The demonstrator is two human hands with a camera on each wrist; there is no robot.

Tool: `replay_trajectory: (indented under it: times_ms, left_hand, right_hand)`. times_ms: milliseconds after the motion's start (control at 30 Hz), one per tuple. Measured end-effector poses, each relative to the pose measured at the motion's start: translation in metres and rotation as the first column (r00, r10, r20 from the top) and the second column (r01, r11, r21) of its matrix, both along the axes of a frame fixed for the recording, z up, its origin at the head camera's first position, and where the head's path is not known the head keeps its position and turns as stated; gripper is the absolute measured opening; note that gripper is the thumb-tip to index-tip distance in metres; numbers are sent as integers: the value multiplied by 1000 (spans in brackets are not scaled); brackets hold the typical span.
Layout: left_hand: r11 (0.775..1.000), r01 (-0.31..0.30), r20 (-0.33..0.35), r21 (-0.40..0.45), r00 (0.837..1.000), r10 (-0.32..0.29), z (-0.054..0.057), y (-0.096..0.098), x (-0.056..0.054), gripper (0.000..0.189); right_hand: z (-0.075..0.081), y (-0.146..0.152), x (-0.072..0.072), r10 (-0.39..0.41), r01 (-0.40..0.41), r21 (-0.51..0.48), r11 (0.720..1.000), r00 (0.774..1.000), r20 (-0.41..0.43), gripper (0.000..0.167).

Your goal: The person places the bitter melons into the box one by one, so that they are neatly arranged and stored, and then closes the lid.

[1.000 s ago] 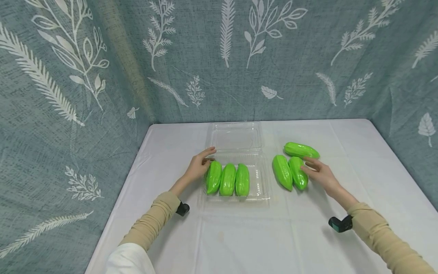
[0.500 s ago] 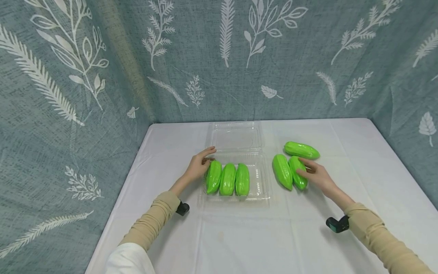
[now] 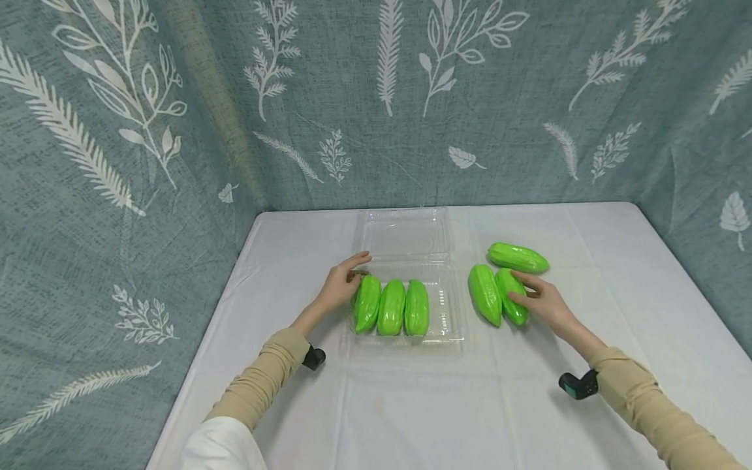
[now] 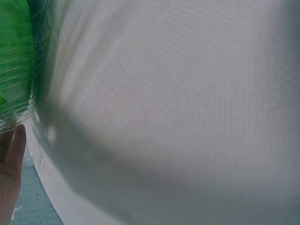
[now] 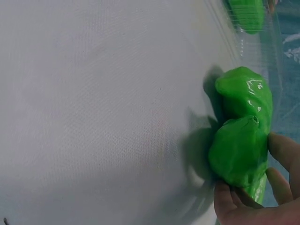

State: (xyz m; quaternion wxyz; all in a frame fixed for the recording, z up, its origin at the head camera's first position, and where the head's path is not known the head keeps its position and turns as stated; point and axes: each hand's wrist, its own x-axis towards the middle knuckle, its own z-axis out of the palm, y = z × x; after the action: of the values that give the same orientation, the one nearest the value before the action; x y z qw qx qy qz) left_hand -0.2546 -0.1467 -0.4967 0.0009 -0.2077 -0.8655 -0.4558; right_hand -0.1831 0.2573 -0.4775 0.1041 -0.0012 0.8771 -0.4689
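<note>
My right hand (image 3: 549, 303) pinches a glossy green ridged vegetable (image 3: 508, 294), plump and tapered like a short cucumber, with thumb and fingertips on either side. A second vegetable (image 3: 484, 297) lies against its left side, and a third (image 3: 518, 258) lies crosswise behind them. In the right wrist view, the held vegetable (image 5: 236, 152) shows end-on between the fingers. My left hand (image 3: 341, 284) holds the back left corner of a clear plastic clamshell box (image 3: 446, 316). Inside the box, three matching vegetables (image 3: 391, 310) lie side by side from the left wall; its right part is bare.
The box's clear lid (image 3: 404, 235) lies folded back towards the table's far edge. White cloth covers the table (image 3: 423, 411). A blue-green curtain (image 3: 352, 156) with white leaf prints hangs behind and along the sides. A dark camera sits at each wrist.
My right hand has moved slightly left and closed its fingers onto the front right vegetable. My left hand, the box and the vegetables in it have stayed put.
</note>
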Motion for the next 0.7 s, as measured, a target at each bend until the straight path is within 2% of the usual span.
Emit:
replay_trajectory:
  times_ms: [700]
  left_hand:
    - [1000,8,-8,2,1000,-8,0,0,-1,45]
  right_hand:
    - [-3,2,1,-24,24,-15,1000,1000,-4,66]
